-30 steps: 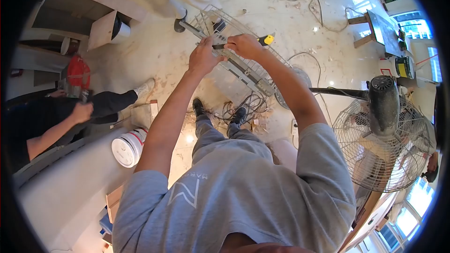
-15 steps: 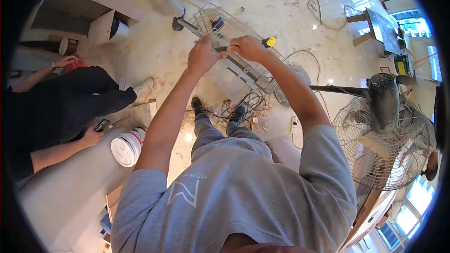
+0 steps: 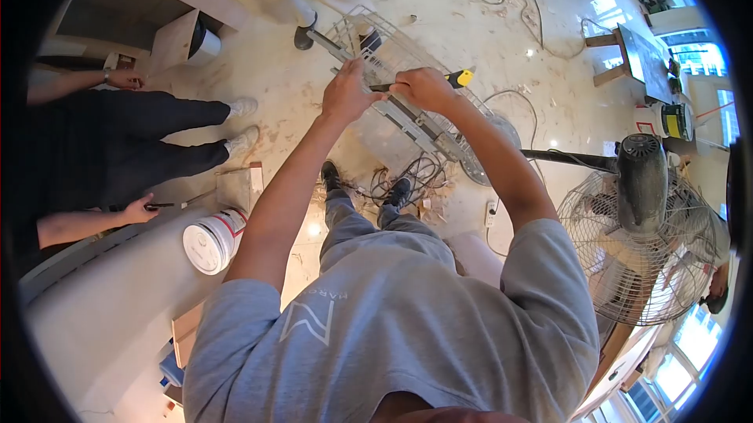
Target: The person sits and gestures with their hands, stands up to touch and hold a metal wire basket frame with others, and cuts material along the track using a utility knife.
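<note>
My left hand [image 3: 345,95] is curled over the grey metal rail [image 3: 332,45] of a long slide assembly, its thumb pointing right. My right hand [image 3: 427,90] is closed around a yellow-and-black tool [image 3: 463,78]. One end of the tool sticks out on the right; its dark other end reaches left, close to my left thumb. Its exact kind is hidden by my fingers. Beneath and beyond both hands lies a wire basket [image 3: 392,35] joined to the rail, which runs slanting down to the right toward a round metal fan base [image 3: 475,163].
Tangled black cables [image 3: 416,176] lie by my feet. A large standing fan [image 3: 639,219] is on the right, its pole crossing low. A white bucket [image 3: 212,243] and a person in black [image 3: 133,133] are on the left. Another person's legs [image 3: 302,3] stand beyond the basket.
My right hand has shifted slightly, and more of the tool shows at both sides. The person on the left has drawn a hand back from a red object; that person's legs now show extended.
</note>
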Demonstrator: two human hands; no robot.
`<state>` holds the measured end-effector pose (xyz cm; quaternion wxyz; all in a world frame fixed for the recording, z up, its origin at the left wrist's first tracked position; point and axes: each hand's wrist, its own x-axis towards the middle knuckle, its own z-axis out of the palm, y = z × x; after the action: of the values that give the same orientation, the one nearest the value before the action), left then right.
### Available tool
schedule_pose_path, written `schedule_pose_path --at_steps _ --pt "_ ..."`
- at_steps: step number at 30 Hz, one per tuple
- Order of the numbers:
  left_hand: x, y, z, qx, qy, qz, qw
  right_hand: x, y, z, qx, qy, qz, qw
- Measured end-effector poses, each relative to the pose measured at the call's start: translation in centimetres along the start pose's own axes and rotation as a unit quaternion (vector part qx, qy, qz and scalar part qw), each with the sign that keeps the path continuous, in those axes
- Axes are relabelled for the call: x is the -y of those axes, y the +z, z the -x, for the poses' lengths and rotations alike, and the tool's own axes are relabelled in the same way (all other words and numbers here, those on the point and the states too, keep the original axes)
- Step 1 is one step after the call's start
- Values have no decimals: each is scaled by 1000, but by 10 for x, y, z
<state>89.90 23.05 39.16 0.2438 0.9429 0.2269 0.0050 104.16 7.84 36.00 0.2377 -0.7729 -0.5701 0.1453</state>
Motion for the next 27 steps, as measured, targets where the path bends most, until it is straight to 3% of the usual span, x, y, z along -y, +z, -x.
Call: schedule_pose_path --at_steps 6,12,15,18,24,27 --pt "1 -4 -1 11 -5 -4 1000 0 1 -35 -36 4 20 999" --pt "3 -7 2 20 -42 95 994 3 -1 -29 -36 23 -18 999" --pt "24 2 3 -59 31 167 984 5 0 -35 -48 32 -30 998" --pt "42 24 -5 -141 25 96 985 5 7 -39 -62 29 0 998" --pt "41 56 2 -11 -120 326 938 10 14 -39 -94 55 21 994" --pt "37 73 7 11 -145 506 850 10 16 -39 -98 58 12 993"
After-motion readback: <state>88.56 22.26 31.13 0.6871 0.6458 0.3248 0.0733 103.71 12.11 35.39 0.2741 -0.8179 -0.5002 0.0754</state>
